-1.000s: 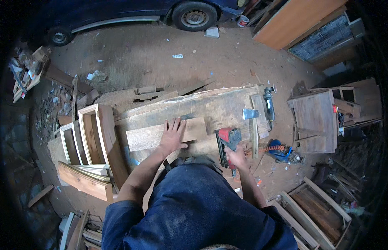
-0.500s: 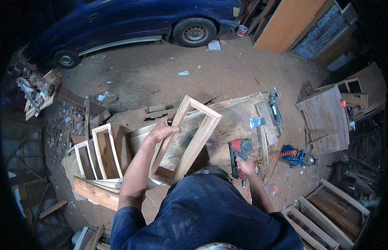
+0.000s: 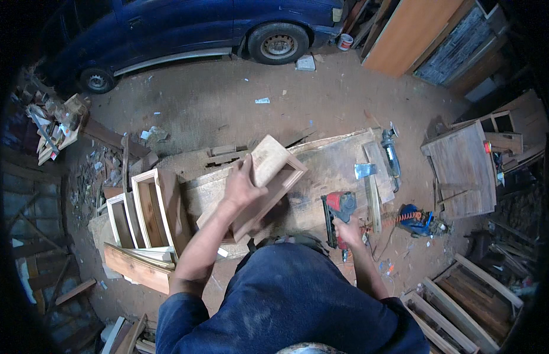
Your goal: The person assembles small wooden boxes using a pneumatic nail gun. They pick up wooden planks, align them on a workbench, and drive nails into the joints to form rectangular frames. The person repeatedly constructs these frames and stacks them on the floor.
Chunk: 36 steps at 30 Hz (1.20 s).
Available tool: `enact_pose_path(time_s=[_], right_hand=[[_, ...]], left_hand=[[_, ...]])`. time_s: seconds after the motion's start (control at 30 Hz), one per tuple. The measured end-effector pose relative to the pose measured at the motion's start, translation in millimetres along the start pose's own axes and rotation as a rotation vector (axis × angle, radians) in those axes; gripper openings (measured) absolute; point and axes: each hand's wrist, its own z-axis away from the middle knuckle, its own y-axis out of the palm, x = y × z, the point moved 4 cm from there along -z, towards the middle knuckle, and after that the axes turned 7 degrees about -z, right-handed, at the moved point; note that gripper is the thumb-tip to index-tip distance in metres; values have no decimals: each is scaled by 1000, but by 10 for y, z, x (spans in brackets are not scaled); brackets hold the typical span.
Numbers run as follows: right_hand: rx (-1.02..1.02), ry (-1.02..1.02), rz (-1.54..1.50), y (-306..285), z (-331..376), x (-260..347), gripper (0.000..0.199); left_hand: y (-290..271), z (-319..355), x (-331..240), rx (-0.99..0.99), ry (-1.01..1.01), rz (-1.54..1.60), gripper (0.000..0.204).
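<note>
My left hand [image 3: 241,186] grips a rectangular wooden box frame [image 3: 268,177] and holds it tilted up over the wooden workbench top [image 3: 333,165]. The frame's open side faces right and its far end points away from me. My right hand [image 3: 347,229] rests on the handle of a red nail gun [image 3: 337,206], which lies on the bench near its front edge. The lower end of the frame is hidden behind my forearm.
Several finished wooden frames [image 3: 147,209] lean in a stack left of the bench. A metal square [image 3: 365,171], a power tool [image 3: 390,150] and a blue tool [image 3: 415,219] lie to the right. A blue car [image 3: 186,29] is parked beyond. More frames [image 3: 463,295] lie lower right.
My left hand has lifted the frame off the bench and turned it, from lying flat to tilted up on edge. My right hand has stayed on the nail gun.
</note>
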Motion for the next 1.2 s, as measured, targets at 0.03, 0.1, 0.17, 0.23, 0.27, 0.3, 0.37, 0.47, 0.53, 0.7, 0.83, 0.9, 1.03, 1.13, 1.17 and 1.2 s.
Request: enact_pose_path(time_s=[0.03,0.1,0.17,0.23,0.27,0.3,0.37,0.47,0.53,0.7,0.83,0.9,1.03,1.13,1.17,1.2], right_hand=[[-4,4,10,7,9,-4,11],[-21,3,27,27,18,19,11],[20,4,7,28,14,18,8],[57,-1,9,48,5,1,7],[70,-1,38,67,7,33,7],[83,-1,68,88,6,66,8],[68,16,90,186,71,243,9],[114,11,132,331,-24,404,9],[131,-8,193,426,-79,451,10],[184,-133,413,643,-252,643,30],[183,-132,467,704,-386,611,34],[169,-174,466,766,-312,765,34],[227,-169,479,817,-293,870,32],[214,-257,464,836,-338,841,28],[201,-244,467,844,-358,828,28],[187,-230,469,847,-378,808,28]], left_hand=[[158,108,-96,13,-17,-96,117],[446,253,-124,49,6,-220,118],[821,403,-89,106,72,-268,117],[1172,591,-88,162,106,-321,115],[1230,669,-155,187,125,-349,114],[1272,772,-207,188,116,-362,112],[1347,807,-170,71,116,-335,111],[1312,741,-74,89,119,-251,110],[1265,733,-59,156,117,-227,111],[1266,773,-17,115,134,-228,113],[1316,757,12,133,138,-190,115],[1316,762,42,128,127,-186,115],[1272,780,-8,129,110,-186,113],[1276,784,-5,113,122,-164,113],[1276,782,-2,124,120,-172,113],[1279,772,-3,135,118,-180,112]])
